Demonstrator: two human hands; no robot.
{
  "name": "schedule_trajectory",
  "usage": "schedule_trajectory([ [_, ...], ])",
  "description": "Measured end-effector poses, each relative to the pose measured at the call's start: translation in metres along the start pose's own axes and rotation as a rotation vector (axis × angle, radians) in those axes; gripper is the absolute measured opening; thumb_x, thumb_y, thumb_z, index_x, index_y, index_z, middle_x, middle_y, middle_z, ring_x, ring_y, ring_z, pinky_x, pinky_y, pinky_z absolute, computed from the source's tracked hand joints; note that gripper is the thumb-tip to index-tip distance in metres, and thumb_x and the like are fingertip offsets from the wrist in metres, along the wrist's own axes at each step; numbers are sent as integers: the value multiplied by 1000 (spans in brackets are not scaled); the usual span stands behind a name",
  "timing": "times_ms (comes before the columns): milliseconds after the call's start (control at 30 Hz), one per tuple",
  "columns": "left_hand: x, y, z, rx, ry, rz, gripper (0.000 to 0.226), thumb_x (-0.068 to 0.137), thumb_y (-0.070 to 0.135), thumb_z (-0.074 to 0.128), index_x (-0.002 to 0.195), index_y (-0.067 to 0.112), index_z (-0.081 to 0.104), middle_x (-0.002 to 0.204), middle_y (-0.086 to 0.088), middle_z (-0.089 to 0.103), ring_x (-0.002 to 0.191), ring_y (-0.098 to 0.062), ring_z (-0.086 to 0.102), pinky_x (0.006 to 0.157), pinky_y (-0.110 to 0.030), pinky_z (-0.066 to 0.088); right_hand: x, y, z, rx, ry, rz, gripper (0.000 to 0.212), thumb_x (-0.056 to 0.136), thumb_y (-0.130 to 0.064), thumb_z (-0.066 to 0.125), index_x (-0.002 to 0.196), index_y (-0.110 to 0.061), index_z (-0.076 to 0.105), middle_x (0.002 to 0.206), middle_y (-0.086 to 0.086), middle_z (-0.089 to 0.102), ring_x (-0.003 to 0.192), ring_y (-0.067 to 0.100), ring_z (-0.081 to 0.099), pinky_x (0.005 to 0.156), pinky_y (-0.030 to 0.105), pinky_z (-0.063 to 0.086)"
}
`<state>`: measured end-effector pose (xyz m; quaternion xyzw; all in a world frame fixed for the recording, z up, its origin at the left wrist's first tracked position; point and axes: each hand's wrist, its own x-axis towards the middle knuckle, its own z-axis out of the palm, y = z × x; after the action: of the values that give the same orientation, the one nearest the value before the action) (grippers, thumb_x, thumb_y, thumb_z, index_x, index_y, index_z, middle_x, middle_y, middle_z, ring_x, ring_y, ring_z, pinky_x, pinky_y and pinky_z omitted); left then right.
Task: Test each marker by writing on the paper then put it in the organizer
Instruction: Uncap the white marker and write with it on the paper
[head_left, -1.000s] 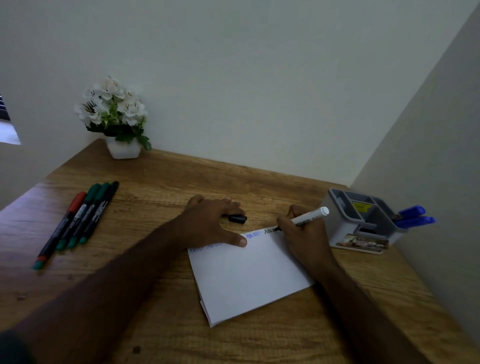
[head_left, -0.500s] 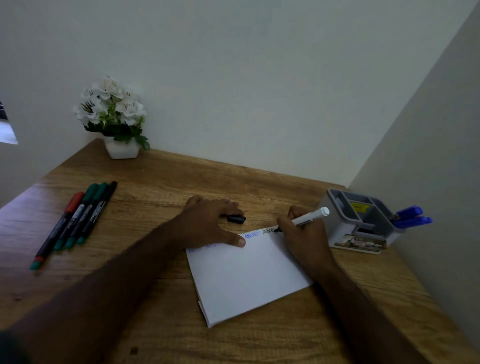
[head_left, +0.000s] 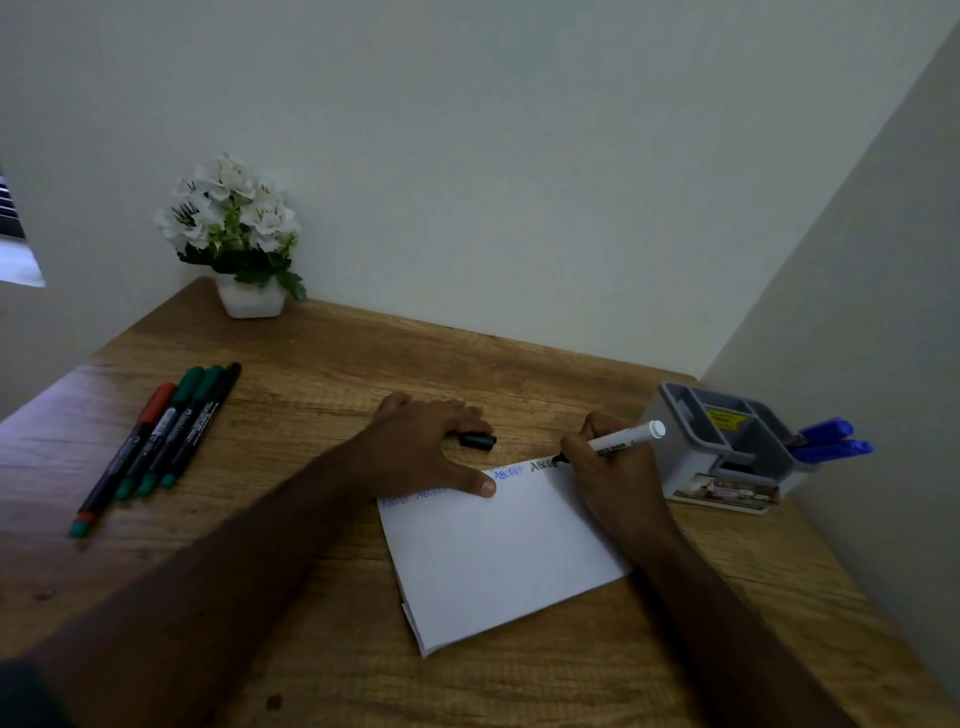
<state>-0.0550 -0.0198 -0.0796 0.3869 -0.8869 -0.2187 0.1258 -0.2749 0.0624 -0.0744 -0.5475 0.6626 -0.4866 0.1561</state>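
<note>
A wooden desk fills the view, set into a corner of pale walls. Toward its middle, nearer the right edge, lies the white paper, a folded sheet turned at an angle, with short blue words and one black word along its far edge.

At the far right corner stands the grey organizer, with two blue markers leaning out of its right compartment. At the far left corner sits a white pot of white flowers.

The left hand rests flat with fingers spread, its thumb pressing the paper's far edge beside the blue writing. The right hand grips a white-barrelled marker in a writing hold, lying over the paper's far right corner; the black tip touches the sheet at the end of the black word, and the barrel's rear end points toward the organizer.

Near the left edge four capped markers lie side by side: one red, two green, one black.

A black cap lies on the desk just beyond the paper, at the left hand's fingertips.
</note>
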Motion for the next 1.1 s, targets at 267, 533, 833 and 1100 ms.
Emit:
schedule_trajectory([
  [267, -1, 4, -2, 6, -21, -16, 77, 77, 68, 63, 145, 40, 39, 159, 16, 25, 147, -5, 16, 118, -43, -3, 0, -1, -2, 17, 24, 6, 31, 85, -5, 63, 61, -10, 44, 49, -6, 43, 44, 1, 39, 42, 15, 33],
  [533, 0, -1, 0, -5, -28, -5, 86, 65, 77, 54, 143, 42, 40, 158, 16, 27, 147, -5, 17, 117, -45, -1, 0, -1, -2, 16, 18, 22, 30, 86, -8, 62, 62, -7, 44, 53, 0, 44, 47, 2, 39, 44, 16, 34],
  [833, 0, 2, -2, 3, -40, -15, 88, 64, 78, 51, 144, 41, 40, 158, 15, 27, 147, -6, 17, 118, -47, -1, -2, -5, -3, 34, 31, 33, 32, 87, -7, 62, 61, -11, 43, 52, 0, 43, 47, 5, 39, 44, 16, 33],
  [1100, -1, 3, -2, 13, -21, -2, 75, 78, 67, 62, 144, 40, 39, 158, 15, 26, 147, -5, 17, 118, -44, -1, -2, -2, -5, 88, 102, 67, 27, 88, -11, 62, 75, 9, 51, 66, 24, 54, 57, 15, 50, 51, 25, 42],
])
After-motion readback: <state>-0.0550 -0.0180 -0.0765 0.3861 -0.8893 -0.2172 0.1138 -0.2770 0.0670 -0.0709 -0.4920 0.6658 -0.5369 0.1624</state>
